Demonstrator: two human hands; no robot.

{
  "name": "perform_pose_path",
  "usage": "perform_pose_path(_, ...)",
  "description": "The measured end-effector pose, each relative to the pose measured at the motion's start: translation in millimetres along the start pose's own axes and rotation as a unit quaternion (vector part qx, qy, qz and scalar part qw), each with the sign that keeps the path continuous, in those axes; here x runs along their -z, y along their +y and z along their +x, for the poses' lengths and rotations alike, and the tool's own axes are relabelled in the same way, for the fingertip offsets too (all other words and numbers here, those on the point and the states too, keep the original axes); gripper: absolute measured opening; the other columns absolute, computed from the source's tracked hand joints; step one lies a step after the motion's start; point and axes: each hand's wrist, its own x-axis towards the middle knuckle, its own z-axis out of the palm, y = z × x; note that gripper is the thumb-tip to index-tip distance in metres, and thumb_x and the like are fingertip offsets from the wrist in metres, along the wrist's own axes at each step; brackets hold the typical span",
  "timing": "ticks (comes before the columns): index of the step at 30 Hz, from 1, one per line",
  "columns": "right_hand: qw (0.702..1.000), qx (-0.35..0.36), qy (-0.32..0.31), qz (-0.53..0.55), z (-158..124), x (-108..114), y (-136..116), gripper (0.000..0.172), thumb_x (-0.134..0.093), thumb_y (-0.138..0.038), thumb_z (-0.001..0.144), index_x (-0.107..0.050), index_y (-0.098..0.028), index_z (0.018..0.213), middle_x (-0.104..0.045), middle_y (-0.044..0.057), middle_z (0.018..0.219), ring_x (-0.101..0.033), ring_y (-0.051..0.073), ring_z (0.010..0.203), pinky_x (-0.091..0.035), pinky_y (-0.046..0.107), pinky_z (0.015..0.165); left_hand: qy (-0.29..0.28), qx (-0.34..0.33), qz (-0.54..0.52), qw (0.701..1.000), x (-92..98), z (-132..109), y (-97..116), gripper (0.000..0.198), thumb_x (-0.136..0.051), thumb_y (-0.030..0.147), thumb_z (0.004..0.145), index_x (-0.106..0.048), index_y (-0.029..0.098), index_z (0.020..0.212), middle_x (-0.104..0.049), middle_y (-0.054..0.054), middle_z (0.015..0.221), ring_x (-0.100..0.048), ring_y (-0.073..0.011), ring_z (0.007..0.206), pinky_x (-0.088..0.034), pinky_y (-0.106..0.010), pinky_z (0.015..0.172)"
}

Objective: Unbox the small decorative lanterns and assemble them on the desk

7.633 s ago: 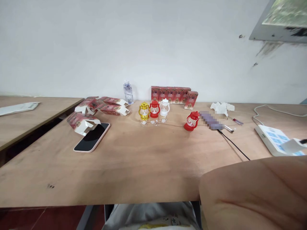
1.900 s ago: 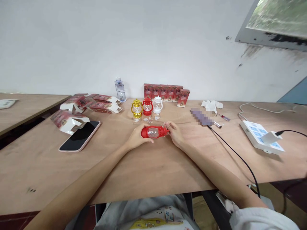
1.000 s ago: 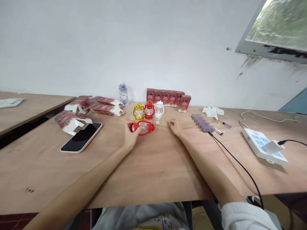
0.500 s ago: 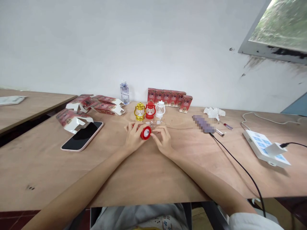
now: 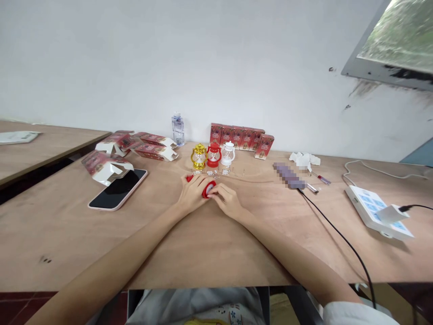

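Note:
My left hand (image 5: 193, 195) is wrapped round a small red lantern (image 5: 204, 191), which lies on its side with its round base turned to the right. A bit of its red top shows past the fingers on the left; the middle is hidden by the hand. The fingertips of my right hand (image 5: 227, 200) are drawn together against the pale disc in the base. Just beyond my hands stand a gold lantern (image 5: 199, 157), another red lantern (image 5: 214, 155) and a white lantern (image 5: 228, 154). Several small wire pieces (image 5: 216, 173) lie in front of them.
Red boxes (image 5: 237, 137) stand along the wall, and opened boxes (image 5: 154, 146) lie at left. A phone (image 5: 118, 192) lies partly under one. A water bottle (image 5: 177, 129) stands behind. To the right are crumpled tissue (image 5: 304, 160), a screwdriver (image 5: 323, 179) and a power strip (image 5: 372, 207).
The right hand's fingers have moved left onto the lantern's base; before, they were a little apart from it. The base has turned further to the right, and the view has shifted slightly.

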Motion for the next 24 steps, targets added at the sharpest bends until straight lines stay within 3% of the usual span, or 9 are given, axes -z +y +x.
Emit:
perform_pose_path(14,1.000,-0.015,-0.026,-0.007,-0.8,3.3,8.1,0.020,-0.047,-0.033,0.092,-0.062,-0.022,0.084,-0.064,0.003,0.079,-0.060,0.016,0.075,-0.047,0.028,0.073,-0.034,-0.029,0.036,0.998,-2.1,0.1,-3.0,0.027,-0.053,0.030,0.083,-0.056,0.022,0.108,-0.065,-0.010,0.107,-0.055,-0.0261,0.101,-0.024,-0.045,0.093)
perform_pose_path(21,0.978,0.051,-0.090,-0.182,-1.5,4.8,22.4,0.033,-0.031,-0.029,0.097,-0.060,-0.018,0.086,-0.063,0.008,0.082,-0.056,0.018,0.075,-0.043,0.030,0.073,-0.044,-0.024,0.053,0.997,-6.0,0.6,-3.0,0.028,-0.053,0.031,0.083,-0.055,0.021,0.109,-0.065,-0.011,0.106,-0.054,-0.0271,0.099,-0.024,-0.046,0.090)
perform_pose_path(24,0.972,-0.015,-0.076,-0.222,-3.9,19.2,47.3,0.029,-0.036,-0.031,0.095,-0.060,-0.018,0.085,-0.063,0.007,0.081,-0.056,0.018,0.075,-0.042,0.031,0.075,-0.035,0.007,0.067,0.997,-5.0,1.1,-6.7,0.032,-0.055,0.026,0.080,-0.053,0.022,0.111,-0.064,-0.010,0.108,-0.053,-0.0280,0.101,-0.024,-0.046,0.089)
